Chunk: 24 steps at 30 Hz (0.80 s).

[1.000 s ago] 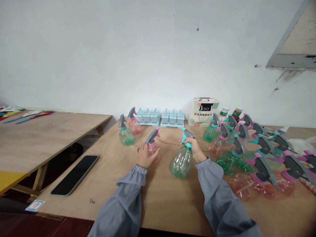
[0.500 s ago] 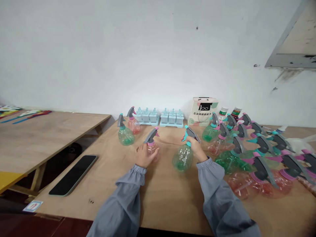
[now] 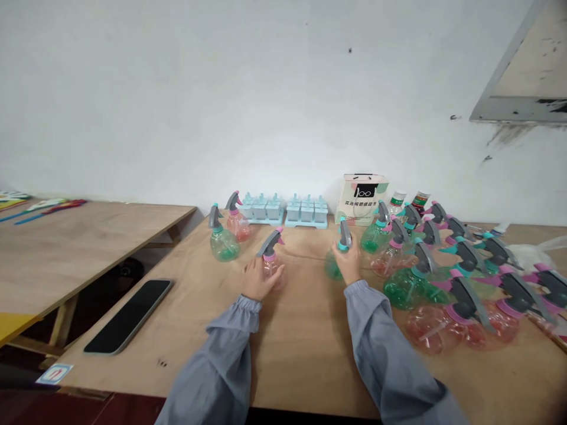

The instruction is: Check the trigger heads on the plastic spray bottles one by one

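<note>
My left hand (image 3: 261, 280) is wrapped round the body of a pink spray bottle (image 3: 271, 265) with a grey and pink trigger head, upright on the wooden table. My right hand (image 3: 349, 260) grips a green spray bottle (image 3: 333, 267) just below its grey and turquoise head; the fingers partly hide its body. Left of my left hand, a green spray bottle (image 3: 224, 244) and a pink spray bottle (image 3: 239, 225) stand close together. To the right of my right hand is a crowd of several more green and pink spray bottles, the nearest a green one (image 3: 374, 236).
Two light-blue ice-pop moulds (image 3: 264, 211) sit at the wall beside a paper bag (image 3: 362, 200). A black phone (image 3: 128, 316) lies near the table's left edge. Two small bottles (image 3: 397, 203) with green labels stand behind the crowd. Another table (image 3: 80, 254) is at the left.
My right hand has moved the green spray bottle back toward the wall, and its head has turned. My left hand has stayed round the pink spray bottle.
</note>
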Tool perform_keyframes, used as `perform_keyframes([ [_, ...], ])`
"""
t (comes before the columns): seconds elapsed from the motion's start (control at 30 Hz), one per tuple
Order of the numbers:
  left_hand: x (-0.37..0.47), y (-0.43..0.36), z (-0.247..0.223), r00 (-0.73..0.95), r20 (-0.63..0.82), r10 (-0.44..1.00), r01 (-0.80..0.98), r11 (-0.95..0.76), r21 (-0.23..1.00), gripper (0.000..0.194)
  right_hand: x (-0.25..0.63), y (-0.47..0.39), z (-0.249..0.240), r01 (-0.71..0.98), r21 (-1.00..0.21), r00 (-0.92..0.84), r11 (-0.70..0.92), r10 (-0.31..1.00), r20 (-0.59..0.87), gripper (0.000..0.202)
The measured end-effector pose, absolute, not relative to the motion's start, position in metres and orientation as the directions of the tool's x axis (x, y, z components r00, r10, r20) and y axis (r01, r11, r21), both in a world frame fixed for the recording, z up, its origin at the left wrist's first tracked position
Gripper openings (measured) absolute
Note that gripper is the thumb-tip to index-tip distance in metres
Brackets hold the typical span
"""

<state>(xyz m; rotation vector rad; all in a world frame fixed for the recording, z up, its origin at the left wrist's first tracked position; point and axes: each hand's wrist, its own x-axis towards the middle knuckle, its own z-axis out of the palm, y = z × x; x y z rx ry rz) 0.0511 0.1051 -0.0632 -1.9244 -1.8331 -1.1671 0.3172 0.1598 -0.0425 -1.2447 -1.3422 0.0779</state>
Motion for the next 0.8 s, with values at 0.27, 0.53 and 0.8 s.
perform_keyframes([
  [0.27, 0.051, 0.106, -0.065, -0.108, 0.689, 0.717, 0.892, -0.237, 0.386, 0.053, 0.332, 0.182, -0.086, 0.810, -0.543, 0.333, 0.220, 0.591, 0.735, 0.083],
  [0.53, 0.049, 0.107, -0.066, -0.089, 0.706, 0.702, 0.862, -0.301, 0.407, 0.052, 0.347, 0.220, -0.091, 0.710, -0.683, 0.480, 0.171, 0.593, 0.647, 0.099],
  [0.8, 0.050, 0.105, -0.066, -0.093, 0.694, 0.714, 0.836, -0.322, 0.444, 0.049, 0.353, 0.243, -0.093, 0.571, -0.803, 0.539, 0.171, 0.660, 0.524, 0.096],
])
